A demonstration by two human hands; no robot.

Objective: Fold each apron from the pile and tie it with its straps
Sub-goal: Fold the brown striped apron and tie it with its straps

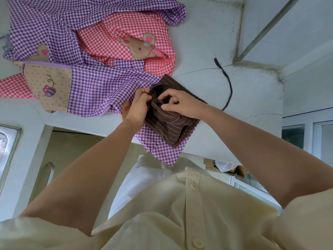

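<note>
You are at the tying step for the brown striped apron (169,129), which lies folded into a small bundle at the near edge of the surface (203,42), on a corner of the purple checked apron (93,87). Your left hand (138,105) grips the strap (156,105) at the 9 o'clock side of the bundle. Your right hand (180,103) is curled on top, and its fingertips pinch the same strap. Next, I think, you must pull the ends apart to tighten the knot without loosening the folds. The red checked apron (115,40) lies unfolded at 11 o'clock.
</note>
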